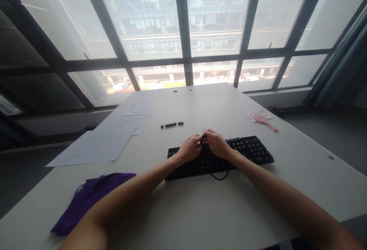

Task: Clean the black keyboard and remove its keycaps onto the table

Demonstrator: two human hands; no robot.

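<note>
Two bare forearms [137, 189] enter from the near side; a purple cloth [91, 200] lies at near left. Left hand [189, 149] and right hand [217, 143] meet over the far side of a black keyboard [252, 150], fingertips pinched together on a small wire tool [203, 136]; how the hold divides between them cannot be told. Tool judged light and springy, its thin prongs easily bent; best held by its dark base. Prongs point upward, away from the keyboard. Keyboard rests on a white table [186, 211]; judged stiff, fairly light, best held at its short ends. Its long axis runs left to right, right end slightly farther. Small black keys [171, 124] form a broken row beyond, leftward.
</note>
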